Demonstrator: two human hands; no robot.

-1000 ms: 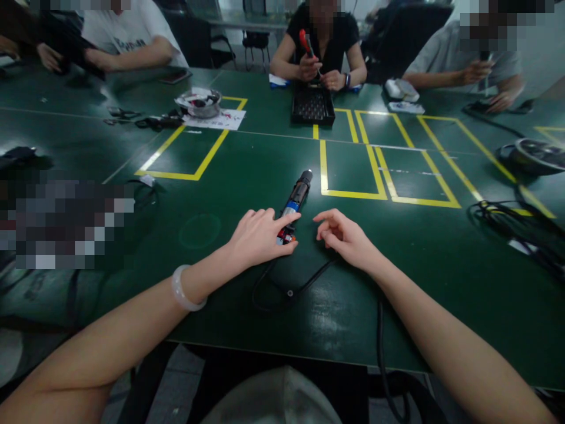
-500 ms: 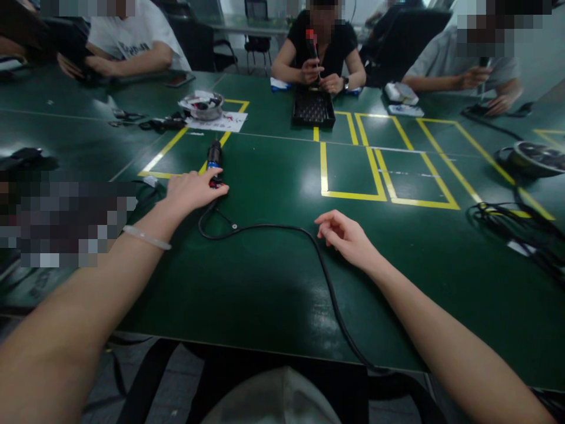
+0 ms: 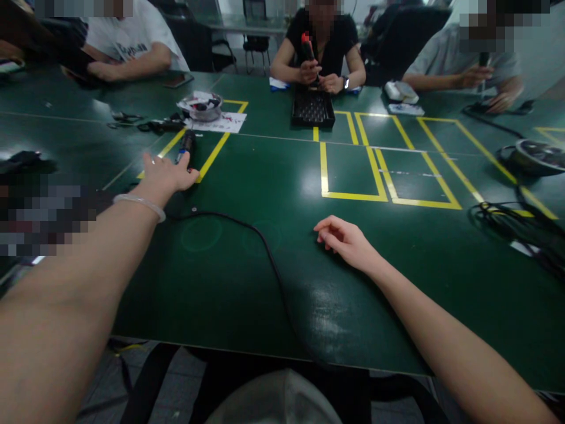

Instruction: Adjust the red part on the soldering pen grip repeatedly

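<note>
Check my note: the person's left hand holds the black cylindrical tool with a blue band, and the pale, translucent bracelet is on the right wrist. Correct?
One slip: in the head view, the pale, translucent bracelet is on the left wrist. The left hand does hold the black cylindrical tool.

Light: dim, cool. Glare: pale, soft-edged sheen on the green table (image 3: 247,188), nearer than the black tray (image 3: 313,122); streakier patch nearer still. Shadow: deep below the table's near edge. Focus: black tool (image 3: 188,141), left of the tray, dark and soft. Distortion: left forearm (image 3: 79,306), near-left of the tray, stretched. Masking: coarse pixel blocks (image 3: 324,7) beyond it.
</note>
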